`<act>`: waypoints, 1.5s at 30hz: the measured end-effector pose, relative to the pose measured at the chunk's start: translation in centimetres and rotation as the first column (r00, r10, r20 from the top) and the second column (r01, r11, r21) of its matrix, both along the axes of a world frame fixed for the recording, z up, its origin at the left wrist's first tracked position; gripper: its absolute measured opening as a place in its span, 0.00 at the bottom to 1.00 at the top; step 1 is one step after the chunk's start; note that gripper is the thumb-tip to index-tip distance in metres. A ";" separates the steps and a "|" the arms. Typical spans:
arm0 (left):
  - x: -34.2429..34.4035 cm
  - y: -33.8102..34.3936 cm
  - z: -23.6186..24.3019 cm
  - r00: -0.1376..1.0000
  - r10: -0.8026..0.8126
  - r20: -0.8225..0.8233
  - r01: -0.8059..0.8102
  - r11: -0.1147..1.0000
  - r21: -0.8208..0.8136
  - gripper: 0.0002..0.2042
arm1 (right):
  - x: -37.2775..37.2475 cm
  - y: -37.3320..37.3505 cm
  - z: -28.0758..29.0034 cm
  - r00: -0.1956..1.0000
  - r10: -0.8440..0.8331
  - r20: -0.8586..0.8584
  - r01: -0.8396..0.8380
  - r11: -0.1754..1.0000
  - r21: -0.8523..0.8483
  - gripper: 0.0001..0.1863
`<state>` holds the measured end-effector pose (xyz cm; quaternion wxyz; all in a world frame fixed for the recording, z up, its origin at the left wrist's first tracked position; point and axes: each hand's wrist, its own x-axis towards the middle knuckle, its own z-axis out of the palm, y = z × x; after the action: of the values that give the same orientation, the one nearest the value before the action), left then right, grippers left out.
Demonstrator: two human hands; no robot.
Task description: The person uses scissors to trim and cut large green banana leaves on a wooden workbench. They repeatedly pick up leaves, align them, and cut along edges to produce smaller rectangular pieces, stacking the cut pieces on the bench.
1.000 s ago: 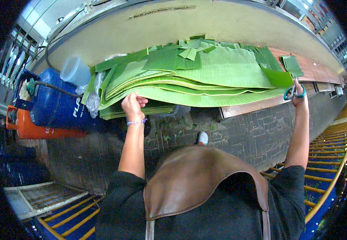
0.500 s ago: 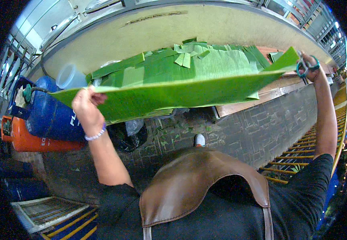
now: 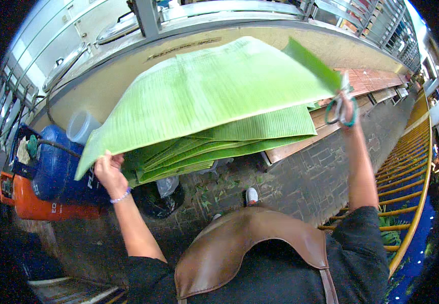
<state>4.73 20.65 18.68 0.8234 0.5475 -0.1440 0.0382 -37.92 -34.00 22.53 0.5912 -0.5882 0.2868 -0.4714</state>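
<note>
A large pale green banana leaf [image 3: 209,91] is raised and spread over a stack of similar leaves [image 3: 252,142], with its right end folded up in darker green. My left hand [image 3: 109,172] pinches the leaf's near left edge. My right hand [image 3: 347,111] holds scissors with teal handles [image 3: 335,111] and is at the leaf's right end, apparently gripping it too; the fingers are blurred. The stack below lies on a wooden bench, its folded edges showing.
A blue gas cylinder [image 3: 52,169], an orange cylinder [image 3: 37,206] and a clear plastic tub [image 3: 79,126] are at left. A wooden bench [image 3: 293,147] runs right along a wall [image 3: 118,86]. A black bag [image 3: 158,200] sits below; a yellow railing [image 3: 412,197] is at right.
The top leaf has been lifted from the stack and turned, its broad pale face now showing. My left hand moved left; my right hand swung outward and up, then back inward and lower.
</note>
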 end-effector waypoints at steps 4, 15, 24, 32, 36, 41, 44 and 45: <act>1.8 -2.2 -9.8 0.907 0.071 -0.416 -0.055 0.997 0.050 0.05 | 2.7 0.4 -12.9 0.965 0.035 0.262 -0.122 0.938 0.323 0.18; 4.6 -0.7 -19.5 0.731 0.174 -0.660 -0.102 0.984 0.146 0.16 | 0.1 -1.2 -23.3 0.975 -0.057 0.214 -0.088 0.786 0.612 0.19; 3.7 -1.6 -16.6 0.757 0.351 -0.550 -0.323 0.934 0.152 0.20 | -2.6 -5.4 -21.5 0.944 0.316 0.091 -0.314 0.785 0.534 0.18; 5.6 0.3 -16.9 0.689 0.305 -0.658 -0.348 0.935 0.069 0.23 | -0.1 -7.7 -23.7 0.919 0.345 -0.190 -0.235 0.867 0.440 0.21; 6.2 0.8 -16.4 0.747 0.439 -0.500 -0.292 0.891 0.346 0.22 | -0.4 -9.5 -24.3 0.937 0.197 -0.287 -0.082 0.926 0.370 0.21; 3.7 -4.2 -14.5 0.751 0.517 0.410 -0.464 -0.028 0.885 0.21 | -0.8 -10.6 -24.4 0.956 0.070 -0.284 0.018 0.955 0.296 0.24; -1.0 -13.7 -14.1 0.823 0.063 0.565 -0.566 0.191 0.802 0.22 | -2.0 -9.6 -24.0 0.951 -0.073 -0.300 0.130 0.976 0.177 0.21; -3.3 -17.4 -14.3 0.888 -0.054 0.458 -0.390 0.439 0.809 0.21 | -2.7 -9.2 -23.6 0.916 -0.141 -0.375 0.173 0.984 0.053 0.21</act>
<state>1.41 3.25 4.34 0.3566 0.8839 -0.2582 0.1579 -40.62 -43.22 -1.04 0.5112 -0.6161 0.4590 -0.3854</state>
